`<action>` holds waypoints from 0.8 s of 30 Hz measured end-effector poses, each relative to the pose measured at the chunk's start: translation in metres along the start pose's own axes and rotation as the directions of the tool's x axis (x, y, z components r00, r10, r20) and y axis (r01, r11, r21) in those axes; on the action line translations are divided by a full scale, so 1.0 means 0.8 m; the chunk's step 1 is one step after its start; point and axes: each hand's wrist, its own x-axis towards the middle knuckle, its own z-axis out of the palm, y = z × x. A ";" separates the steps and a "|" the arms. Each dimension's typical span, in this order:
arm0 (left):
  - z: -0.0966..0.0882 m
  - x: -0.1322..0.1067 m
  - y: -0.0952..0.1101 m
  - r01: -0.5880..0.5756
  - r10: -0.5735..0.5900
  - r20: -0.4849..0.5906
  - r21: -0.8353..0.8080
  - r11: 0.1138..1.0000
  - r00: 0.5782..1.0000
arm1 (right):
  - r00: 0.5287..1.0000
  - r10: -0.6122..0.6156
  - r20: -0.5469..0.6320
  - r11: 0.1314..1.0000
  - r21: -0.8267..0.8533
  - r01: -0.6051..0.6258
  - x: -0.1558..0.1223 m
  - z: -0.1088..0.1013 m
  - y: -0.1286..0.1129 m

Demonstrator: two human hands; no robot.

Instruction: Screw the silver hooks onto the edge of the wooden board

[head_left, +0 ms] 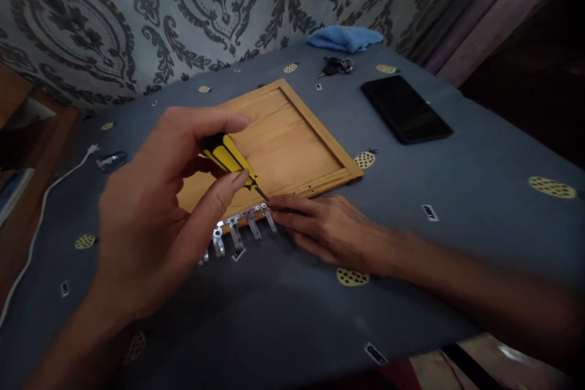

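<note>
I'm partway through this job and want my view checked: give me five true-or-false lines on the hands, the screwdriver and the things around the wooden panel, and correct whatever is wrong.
1. The left hand holds a yellow-and-black screwdriver. True.
2. The fingers of the right hand are by one end of the metal hook rail. True.
3. The screwdriver's tip points up toward the wall. False: it points down toward that end of the rail; whether it touches is unclear.
4. The phone lies on top of the wooden panel. False: it lies on the table cover, to the right of the panel.
5. The blue cloth lies farther back than the keys. True.
</note>
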 end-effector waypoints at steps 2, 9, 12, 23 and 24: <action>-0.002 0.000 0.002 -0.005 0.005 -0.011 0.014 1.000 1.000 | 1.000 0.003 0.003 1.000 -0.003 -0.003 0.001 -0.001 -0.001; 0.008 -0.003 -0.011 -0.077 0.076 0.035 0.032 0.997 0.997 | 1.000 0.002 0.012 1.000 -0.026 -0.002 0.002 -0.002 -0.001; 0.010 -0.002 -0.013 -0.101 0.099 0.036 0.059 0.993 0.994 | 1.000 0.000 -0.002 1.000 -0.023 0.000 0.002 0.000 0.000; 0.012 -0.002 -0.019 -0.133 0.129 0.068 0.065 0.989 0.989 | 1.000 -0.008 -0.013 0.999 -0.038 0.007 0.002 -0.001 -0.001; 0.012 -0.001 -0.018 -0.139 0.135 0.062 0.079 0.987 0.989 | 1.000 -0.010 -0.016 0.999 -0.040 0.009 0.002 -0.001 -0.001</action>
